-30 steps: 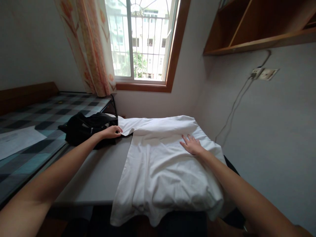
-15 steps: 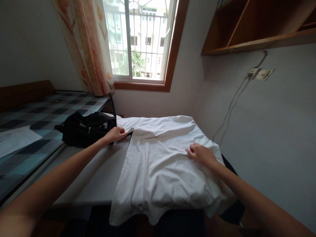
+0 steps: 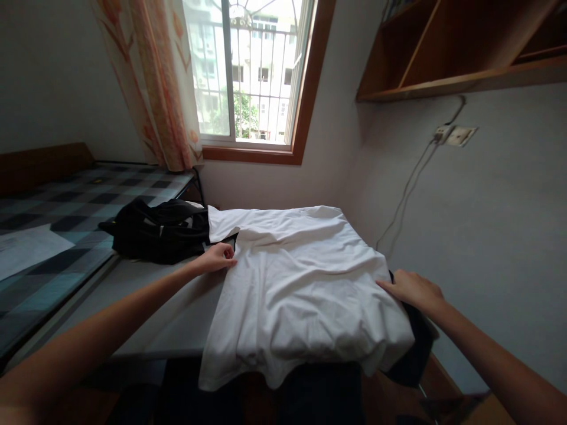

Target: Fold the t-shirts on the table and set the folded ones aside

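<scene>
A white T-shirt (image 3: pixel 305 283) lies spread and wrinkled over a grey-topped table (image 3: pixel 163 319), its near hem hanging past the front edge. My left hand (image 3: pixel 217 258) is closed, thumb and fingers pinching the shirt's left side edge just below the sleeve. At the shirt's right edge is my right hand (image 3: pixel 414 289), its thumb on the cloth and its other fingers curled over the far side, partly hidden. Dark cloth (image 3: pixel 411 342) shows beneath the shirt on the right.
A black bag (image 3: pixel 155 230) rests left of the shirt. Beyond it is a bed with a checked cover (image 3: pixel 57 200) and white paper (image 3: pixel 31 248). A wooden shelf (image 3: pixel 460 79) overhangs on the right wall, with a plugged-in cable (image 3: pixel 405 195) below. A window (image 3: pixel 261 77) is ahead.
My left hand has moved from the sleeve corner down along the shirt's left edge. My right hand has moved from the shirt's top surface rightward to its right edge.
</scene>
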Demonstrator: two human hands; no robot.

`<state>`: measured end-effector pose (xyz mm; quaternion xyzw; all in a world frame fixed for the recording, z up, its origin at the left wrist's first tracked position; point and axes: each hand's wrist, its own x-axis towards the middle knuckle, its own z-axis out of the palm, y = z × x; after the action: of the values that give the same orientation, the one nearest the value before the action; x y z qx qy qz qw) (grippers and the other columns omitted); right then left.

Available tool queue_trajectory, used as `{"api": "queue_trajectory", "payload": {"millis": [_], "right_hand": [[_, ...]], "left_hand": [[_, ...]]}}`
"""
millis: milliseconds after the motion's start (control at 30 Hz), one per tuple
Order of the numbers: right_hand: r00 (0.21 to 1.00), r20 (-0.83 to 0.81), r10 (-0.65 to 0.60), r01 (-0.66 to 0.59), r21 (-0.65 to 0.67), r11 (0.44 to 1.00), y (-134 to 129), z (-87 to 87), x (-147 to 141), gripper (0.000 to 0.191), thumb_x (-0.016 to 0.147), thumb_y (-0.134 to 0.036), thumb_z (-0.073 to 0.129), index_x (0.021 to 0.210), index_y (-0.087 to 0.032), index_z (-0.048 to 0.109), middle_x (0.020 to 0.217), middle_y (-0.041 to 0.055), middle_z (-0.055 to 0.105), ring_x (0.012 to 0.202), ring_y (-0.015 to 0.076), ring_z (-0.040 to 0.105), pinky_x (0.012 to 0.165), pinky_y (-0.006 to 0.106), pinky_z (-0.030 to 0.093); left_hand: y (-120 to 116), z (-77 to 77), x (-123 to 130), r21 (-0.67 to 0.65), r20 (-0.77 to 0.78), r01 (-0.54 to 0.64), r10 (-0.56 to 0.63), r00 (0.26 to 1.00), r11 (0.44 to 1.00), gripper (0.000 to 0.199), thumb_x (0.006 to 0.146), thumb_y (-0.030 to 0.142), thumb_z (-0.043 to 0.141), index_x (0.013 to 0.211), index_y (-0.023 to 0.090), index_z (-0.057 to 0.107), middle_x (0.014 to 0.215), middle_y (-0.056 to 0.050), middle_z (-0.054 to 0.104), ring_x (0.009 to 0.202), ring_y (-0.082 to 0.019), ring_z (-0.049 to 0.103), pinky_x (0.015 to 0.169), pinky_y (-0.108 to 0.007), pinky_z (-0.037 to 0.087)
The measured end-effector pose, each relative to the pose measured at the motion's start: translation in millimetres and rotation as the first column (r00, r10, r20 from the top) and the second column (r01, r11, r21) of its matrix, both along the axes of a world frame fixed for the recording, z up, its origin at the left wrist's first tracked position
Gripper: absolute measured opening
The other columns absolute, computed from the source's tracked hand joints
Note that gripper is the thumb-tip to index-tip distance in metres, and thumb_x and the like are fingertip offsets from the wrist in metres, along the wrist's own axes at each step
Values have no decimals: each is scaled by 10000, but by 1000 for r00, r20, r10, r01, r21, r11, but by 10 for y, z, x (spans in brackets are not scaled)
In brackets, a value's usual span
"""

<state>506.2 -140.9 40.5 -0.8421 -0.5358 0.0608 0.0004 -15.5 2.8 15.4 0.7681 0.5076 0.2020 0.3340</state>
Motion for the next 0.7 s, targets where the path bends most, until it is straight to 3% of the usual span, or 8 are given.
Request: {"api": "queue_trajectory", "payload": {"millis": [133, 233, 300, 367, 500, 600, 700], "right_hand": [[999, -25, 46, -50, -157, 986, 46, -55, 30, 228, 765, -377, 603, 622, -200, 611, 768, 141, 712, 800, 327, 692, 701, 394, 504], [987, -132, 90, -96, -40, 995, 54, -94, 31, 194, 760, -291, 556, 588, -202, 566, 716, 100, 695, 758, 269, 674, 703, 339, 496], [967, -243, 72, -47, 105, 993, 22, -92, 2, 188, 771, -318, 534, 631, -200, 577, 731, 86, 687, 753, 244, 658, 697, 321, 506], [904, -428, 9, 68, 164, 984, -54, -74, -41, 227, 789, -401, 533, 704, -200, 596, 740, 75, 670, 726, 220, 644, 642, 307, 518], [650, -745, -151, 221, -5, 975, -319, -64, -81, 404, 681, -591, 682, 777, -209, 594, 687, 34, 613, 614, 162, 601, 522, 257, 501], [606, -778, -167, 131, -110, 985, -522, -108, -50, 497, 517, -602, 805, 708, -198, 585, 593, -4, 542, 502, 119, 517, 452, 230, 456], [612, -787, -75, -9, -101, 995, -651, -124, -22, 525, 467, -629, 805, 701, -202, 608, 628, 27, 586, 562, 168, 581, 535, 282, 530]], "left_hand": [[-105, 40, 16, 74, 98, -43, 36, 995, 996, 337, 654, 512, 666, 695, 194, 562, 674, -13, 605, 583, -154, 559, 549, -267, 438], [-199, 51, 21, 77, 137, -80, 69, 988, 994, 359, 681, 538, 652, 713, 199, 538, 675, -14, 609, 544, -148, 570, 521, -267, 443], [-269, 52, 22, 9, 174, -98, 95, 980, 995, 400, 684, 572, 655, 747, 204, 514, 629, 6, 595, 499, -140, 556, 482, -254, 417], [-352, 62, 12, -132, 192, -83, 108, 975, 988, 465, 681, 628, 654, 803, 207, 499, 564, 32, 571, 444, -132, 525, 435, -231, 358], [-551, 120, -59, -408, 133, 68, -15, 991, 911, 557, 633, 703, 684, 761, 181, 539, 513, 20, 569, 435, -123, 502, 422, -221, 296], [-699, 174, -122, -471, 73, 160, -143, 987, 867, 538, 591, 660, 750, 610, 161, 549, 499, 16, 539, 479, -113, 486, 451, -224, 300], [-825, 226, -150, -476, 135, 243, -203, 970, 845, 493, 571, 595, 800, 664, 152, 605, 595, 17, 580, 574, -131, 530, 509, -228, 374]]}}
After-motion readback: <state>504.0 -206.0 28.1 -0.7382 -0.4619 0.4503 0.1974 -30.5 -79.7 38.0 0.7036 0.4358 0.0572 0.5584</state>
